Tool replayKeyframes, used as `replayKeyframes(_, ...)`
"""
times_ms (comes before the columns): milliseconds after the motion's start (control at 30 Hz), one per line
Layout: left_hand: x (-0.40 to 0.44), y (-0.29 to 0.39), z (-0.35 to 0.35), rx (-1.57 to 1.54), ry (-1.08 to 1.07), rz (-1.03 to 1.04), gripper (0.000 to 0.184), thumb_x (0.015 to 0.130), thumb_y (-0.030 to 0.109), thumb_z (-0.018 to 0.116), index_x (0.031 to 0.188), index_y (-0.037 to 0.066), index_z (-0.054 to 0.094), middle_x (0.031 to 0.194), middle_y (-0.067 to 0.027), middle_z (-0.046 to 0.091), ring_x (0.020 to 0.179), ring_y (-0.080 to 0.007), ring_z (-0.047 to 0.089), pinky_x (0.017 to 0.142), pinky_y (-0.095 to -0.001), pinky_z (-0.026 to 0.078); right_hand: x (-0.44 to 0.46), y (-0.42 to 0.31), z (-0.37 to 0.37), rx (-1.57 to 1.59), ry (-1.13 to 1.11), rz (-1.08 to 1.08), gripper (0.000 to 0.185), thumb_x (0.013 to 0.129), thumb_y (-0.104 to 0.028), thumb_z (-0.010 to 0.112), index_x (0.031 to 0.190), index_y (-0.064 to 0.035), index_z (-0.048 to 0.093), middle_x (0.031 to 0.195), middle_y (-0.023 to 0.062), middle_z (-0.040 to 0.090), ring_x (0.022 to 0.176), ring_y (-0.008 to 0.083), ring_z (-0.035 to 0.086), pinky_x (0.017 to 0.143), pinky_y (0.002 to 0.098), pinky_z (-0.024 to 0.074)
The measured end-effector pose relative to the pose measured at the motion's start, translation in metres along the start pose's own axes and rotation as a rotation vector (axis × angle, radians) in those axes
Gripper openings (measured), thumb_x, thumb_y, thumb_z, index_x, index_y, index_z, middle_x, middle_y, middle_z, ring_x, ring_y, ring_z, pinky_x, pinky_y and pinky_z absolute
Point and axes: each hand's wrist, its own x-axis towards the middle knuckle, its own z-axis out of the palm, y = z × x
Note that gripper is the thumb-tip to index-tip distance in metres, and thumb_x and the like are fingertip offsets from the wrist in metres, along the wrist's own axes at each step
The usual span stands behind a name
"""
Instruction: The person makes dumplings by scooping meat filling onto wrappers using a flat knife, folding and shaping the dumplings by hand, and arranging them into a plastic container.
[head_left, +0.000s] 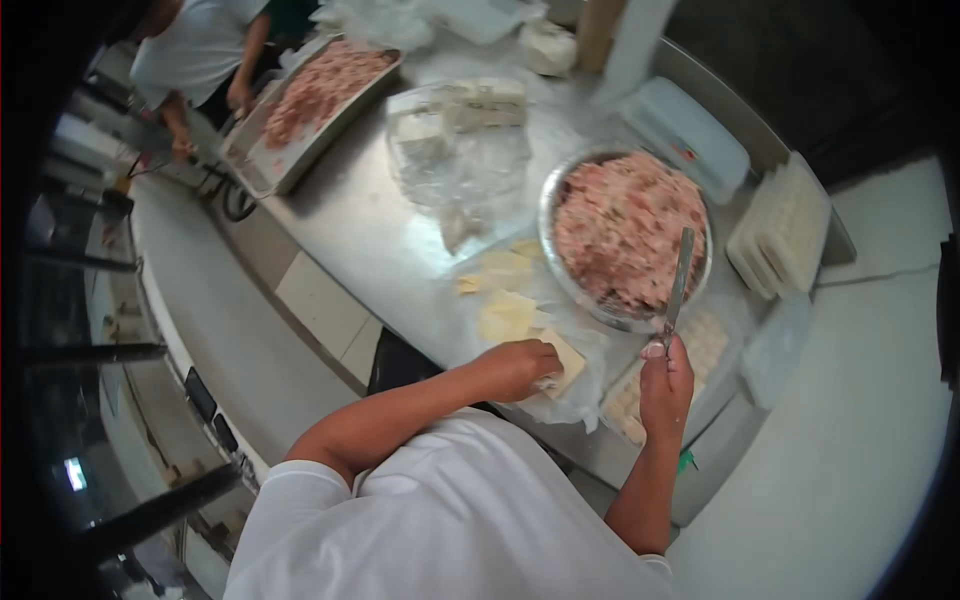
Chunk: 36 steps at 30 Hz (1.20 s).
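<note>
My right hand (665,385) is closed round the handle of a flat metal spatula (681,275), whose blade points up over the edge of a round metal bowl (549,225) filled with pinkish minced meat (625,225). My left hand (522,370) has its fingers curled at the edge of a stack of pale square wrappers (563,365); whether it grips anything is hidden. Yellowish sheets (507,315) lie on plastic just beyond that hand. Beside my right hand, a tray of small pale pieces (627,405) sits partly under the wrist.
A metal tray of minced meat (270,180) stands at the upper left, near a co-worker in a white top (200,50). Plastic bags (460,150) lie mid-table (350,235). At the right are a translucent container (690,138) and stacked plastic trays (782,225).
</note>
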Motion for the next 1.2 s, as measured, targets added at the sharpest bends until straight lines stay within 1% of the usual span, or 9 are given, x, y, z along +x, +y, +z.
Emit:
replayKeyframes(33, 0.006, -0.001, 0.004, 0.056, -0.034, 0.036, 0.032, 0.074, 0.007, 0.075, 0.104, 0.007, 0.068, 0.108, -0.0091, 0.064, 0.106, -0.0306, 0.06, 0.091, -0.0405, 0.051, 0.002, -0.002, -0.017, -0.014, 0.029, 0.012, 0.032, 0.101, -0.017, 0.055, 0.128, 0.0006, 0.06, 0.086, 0.0008, 0.059, 0.066, 0.0101, 0.052, 0.058, 0.0244, 0.0406)
replayKeyframes(100, 0.008, -0.004, 0.008, 0.104, -0.087, 0.061, 0.033, 0.073, 0.007, 0.076, 0.105, 0.007, 0.068, 0.11, -0.0098, 0.063, 0.107, -0.031, 0.059, 0.093, -0.0406, 0.05, 0.006, -0.006, -0.038, -0.577, 0.09, -0.485, 0.029, 0.097, -0.007, 0.054, 0.124, -0.0011, 0.064, 0.087, 0.0073, 0.059, 0.07, 0.0229, 0.057, 0.063, 0.0326, 0.0464)
replayKeyframes(200, 0.014, -0.001, 0.004, 0.136, -0.145, 0.077, 0.035, 0.072, 0.006, 0.076, 0.106, 0.007, 0.068, 0.111, -0.0111, 0.061, 0.109, -0.0319, 0.058, 0.096, -0.0407, 0.048, 0.003, -0.033, -0.045, -0.778, 0.052, -0.515, 0.03, 0.092, -0.003, 0.053, 0.119, -0.0058, 0.068, 0.091, 0.0123, 0.058, 0.074, 0.0323, 0.06, 0.066, 0.0401, 0.05)
replayKeyframes(333, 0.011, -0.007, 0.001, 0.157, -0.154, 0.154, 0.036, 0.07, 0.008, 0.074, 0.105, 0.008, 0.069, 0.112, -0.0122, 0.059, 0.106, -0.0326, 0.057, 0.092, -0.0394, 0.049, 0.032, -0.034, -0.023, -1.098, 0.084, -0.406, 0.031, 0.087, -0.005, 0.054, 0.112, -0.01, 0.07, 0.097, 0.0108, 0.063, 0.083, 0.0311, 0.067, 0.071, 0.0435, 0.0544)
replayKeyframes(533, 0.012, -0.014, 0.007, 0.069, -0.142, 0.075, 0.029, 0.07, 0.005, 0.074, 0.099, 0.009, 0.07, 0.118, -0.0124, 0.058, 0.11, -0.0328, 0.056, 0.093, -0.04, 0.048, 0.054, -0.02, -0.004, -1.171, -0.198, -0.45, 0.025, 0.086, -0.009, 0.056, 0.108, -0.0101, 0.069, 0.1, 0.0104, 0.063, 0.086, 0.0314, 0.067, 0.073, 0.0461, 0.0559)
replayKeyframes(733, 0.012, -0.003, 0.013, 0.088, -0.083, 0.034, 0.026, 0.068, 0.007, 0.076, 0.094, 0.009, 0.072, 0.111, -0.0122, 0.061, 0.105, -0.0336, 0.057, 0.092, -0.041, 0.048, 0.093, -0.072, -0.04, -1.279, 0.019, -0.421, 0.024, 0.087, -0.01, 0.053, 0.105, -0.0161, 0.068, 0.101, 0.0099, 0.065, 0.089, 0.0337, 0.068, 0.073, 0.0474, 0.0547)
replayKeyframes(833, 0.013, -0.003, 0.012, 0.081, -0.056, 0.04, 0.026, 0.067, 0.006, 0.076, 0.093, 0.01, 0.073, 0.11, -0.0115, 0.061, 0.105, -0.033, 0.057, 0.092, -0.0407, 0.048, 0.146, -0.056, -0.042, -1.344, 0.015, -0.517, 0.024, 0.088, -0.01, 0.053, 0.106, -0.0162, 0.067, 0.098, 0.0094, 0.065, 0.087, 0.0344, 0.067, 0.072, 0.0473, 0.0546)
replayKeyframes(900, 0.014, -0.002, 0.01, 0.047, -0.057, 0.047, 0.025, 0.067, 0.006, 0.076, 0.091, 0.011, 0.073, 0.11, -0.0113, 0.061, 0.104, -0.0329, 0.057, 0.091, -0.0407, 0.048, 0.155, -0.046, -0.039, -1.236, -0.185, -0.659, 0.028, 0.087, -0.008, 0.058, 0.112, -0.0161, 0.069, 0.094, 0.0086, 0.064, 0.083, 0.0343, 0.066, 0.07, 0.0476, 0.0529)
replayKeyframes(1200, 0.016, -0.005, 0.006, -0.004, -0.024, 0.063, 0.02, 0.066, 0.005, 0.075, 0.085, 0.011, 0.074, 0.106, -0.0115, 0.061, 0.1, -0.0333, 0.057, 0.088, -0.0412, 0.048, 0.113, -0.012, -0.051, -1.286, -0.355, -0.685, 0.026, 0.088, -0.008, 0.055, 0.109, -0.0159, 0.068, 0.095, 0.0052, 0.065, 0.086, 0.0293, 0.068, 0.07, 0.0439, 0.0562)
